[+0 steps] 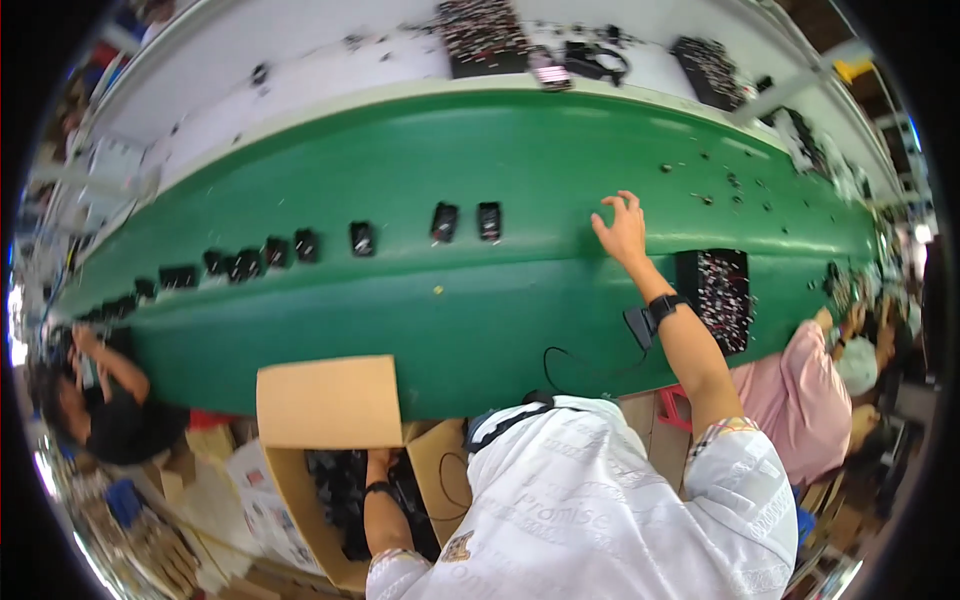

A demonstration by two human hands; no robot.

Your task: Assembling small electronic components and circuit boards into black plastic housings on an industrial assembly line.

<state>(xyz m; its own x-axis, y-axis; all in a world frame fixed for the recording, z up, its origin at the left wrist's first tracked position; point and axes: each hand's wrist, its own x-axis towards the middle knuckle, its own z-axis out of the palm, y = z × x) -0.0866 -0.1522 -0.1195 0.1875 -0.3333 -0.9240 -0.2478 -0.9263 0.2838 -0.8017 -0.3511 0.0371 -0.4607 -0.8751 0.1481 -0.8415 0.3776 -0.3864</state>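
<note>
My right hand (622,228) hovers over the green conveyor belt (400,300) with fingers spread and nothing in it. A black band sits on that wrist. The nearest black rectangular part (489,220) lies on the belt just left of the hand, with another (444,221) beside it. My left hand (377,464) reaches down into an open cardboard box (300,480) of black parts (335,485) by my hip. Its fingers are hidden among them.
More black parts (250,262) lie in a row along the belt to the left. A black tray of small pieces (725,295) sits by my right forearm. A person in pink (800,390) works at the right and a person in black (110,410) at the left. Trays (485,38) stand on the white bench beyond.
</note>
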